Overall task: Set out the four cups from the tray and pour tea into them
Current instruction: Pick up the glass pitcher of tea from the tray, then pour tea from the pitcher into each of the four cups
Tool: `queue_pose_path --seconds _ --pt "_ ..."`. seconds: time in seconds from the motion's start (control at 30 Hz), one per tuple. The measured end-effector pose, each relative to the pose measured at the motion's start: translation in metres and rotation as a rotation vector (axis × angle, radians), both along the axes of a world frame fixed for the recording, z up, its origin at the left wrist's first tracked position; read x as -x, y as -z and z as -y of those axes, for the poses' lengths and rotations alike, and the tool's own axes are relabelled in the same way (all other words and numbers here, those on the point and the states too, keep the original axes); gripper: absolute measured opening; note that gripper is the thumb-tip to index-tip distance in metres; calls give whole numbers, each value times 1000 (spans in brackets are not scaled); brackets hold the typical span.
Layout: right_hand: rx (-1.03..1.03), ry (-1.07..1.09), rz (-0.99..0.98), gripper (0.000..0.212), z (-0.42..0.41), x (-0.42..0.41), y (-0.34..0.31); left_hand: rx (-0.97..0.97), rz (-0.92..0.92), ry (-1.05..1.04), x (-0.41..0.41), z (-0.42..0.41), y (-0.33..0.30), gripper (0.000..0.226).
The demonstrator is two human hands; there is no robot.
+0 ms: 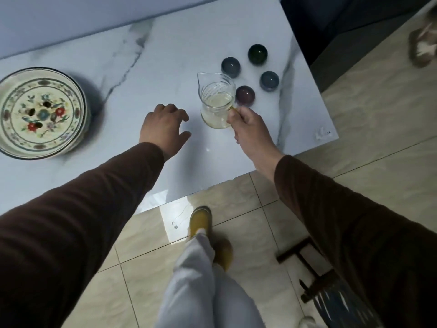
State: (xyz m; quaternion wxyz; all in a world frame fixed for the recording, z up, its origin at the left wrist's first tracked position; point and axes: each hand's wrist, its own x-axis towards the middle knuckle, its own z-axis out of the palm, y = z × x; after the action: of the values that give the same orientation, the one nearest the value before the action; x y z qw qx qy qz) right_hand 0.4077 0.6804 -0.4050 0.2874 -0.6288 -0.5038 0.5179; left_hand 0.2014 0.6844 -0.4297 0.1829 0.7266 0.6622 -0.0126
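Four small dark cups stand in a cluster on the marble table (165,55) at the right: a green cup (257,54) farthest, a grey-blue cup (230,67) to its left, another grey-blue cup (269,81) at the right, and a purple cup (245,95) nearest. My right hand (248,126) grips the handle of a glass pitcher (216,102) holding pale tea, upright, just left of the purple cup. My left hand (164,125) hovers over the table with fingers spread, holding nothing. The round floral tray (40,112) sits at the far left with no cups on it.
The table's right edge and near corner lie close to the cups. Below are a tiled floor, my legs with yellow slippers (201,221), and a wooden stool (314,275) at the lower right. A dark cabinet stands beyond the table at the top right.
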Motion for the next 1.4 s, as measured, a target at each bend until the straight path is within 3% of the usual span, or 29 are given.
queue_pose_path --seconds 0.83,1.1,1.4 --pt "-79 -224 -11 24 -146 -190 20 -10 55 -324 -169 -98 28 47" --pt "-305 -338 147 32 -195 -189 6 -96 169 -463 -166 -112 36 51" --pt "-592 -553 378 26 -281 -177 23 -146 282 -607 -148 -155 82 63"
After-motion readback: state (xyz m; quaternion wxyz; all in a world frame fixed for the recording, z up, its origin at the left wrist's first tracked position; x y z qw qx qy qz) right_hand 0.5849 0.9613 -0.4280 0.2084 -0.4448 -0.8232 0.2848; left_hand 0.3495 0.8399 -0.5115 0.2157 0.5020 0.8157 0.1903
